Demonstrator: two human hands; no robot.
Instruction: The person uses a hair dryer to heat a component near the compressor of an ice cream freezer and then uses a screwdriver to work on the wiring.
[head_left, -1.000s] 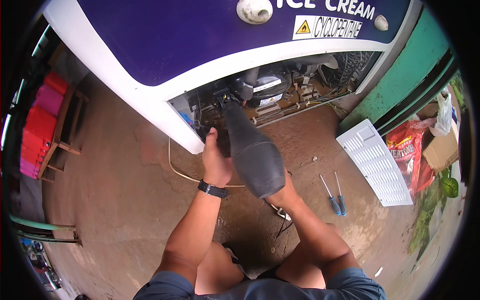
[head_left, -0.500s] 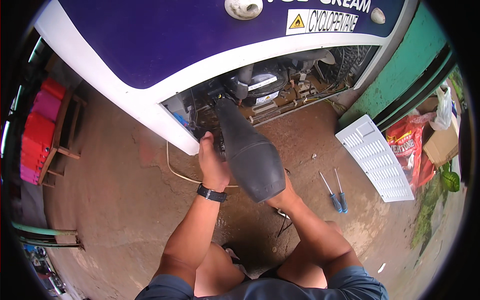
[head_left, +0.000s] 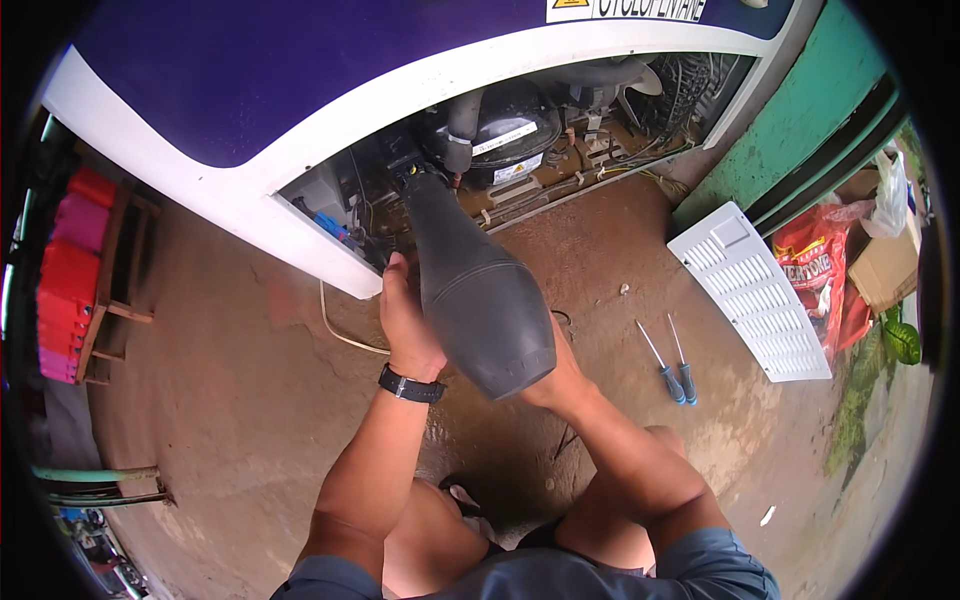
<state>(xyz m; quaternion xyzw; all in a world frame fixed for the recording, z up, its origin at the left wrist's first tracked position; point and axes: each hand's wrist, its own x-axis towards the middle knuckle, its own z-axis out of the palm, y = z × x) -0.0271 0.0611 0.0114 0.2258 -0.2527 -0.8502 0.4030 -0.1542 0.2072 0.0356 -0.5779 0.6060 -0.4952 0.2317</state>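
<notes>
A dark grey blower (head_left: 488, 310) with a tapered nozzle points into the low opening of a white and purple freezer cabinet (head_left: 330, 110). Its tip is near the left end of the black compressor (head_left: 505, 145). My left hand (head_left: 408, 325), with a watch on the wrist, is against the blower's left side, thumb up and fingers hidden beneath it. Behind the body's right rear, my right hand (head_left: 562, 378) grips the blower from below; its fingers and the handle are mostly hidden.
Two blue-handled screwdrivers (head_left: 675, 375) lie on the brown floor at right. Beyond them a white louvred panel (head_left: 755, 290) leans by a red bag (head_left: 810, 260) and a cardboard box (head_left: 885, 270). A pale cable (head_left: 340, 330) runs left of my hands. Red crates (head_left: 70, 280) stand far left.
The view has shifted, so the cabinet sits higher and more to the left. Both hands still hold the blower with its nozzle in the opening; the grip looks the same.
</notes>
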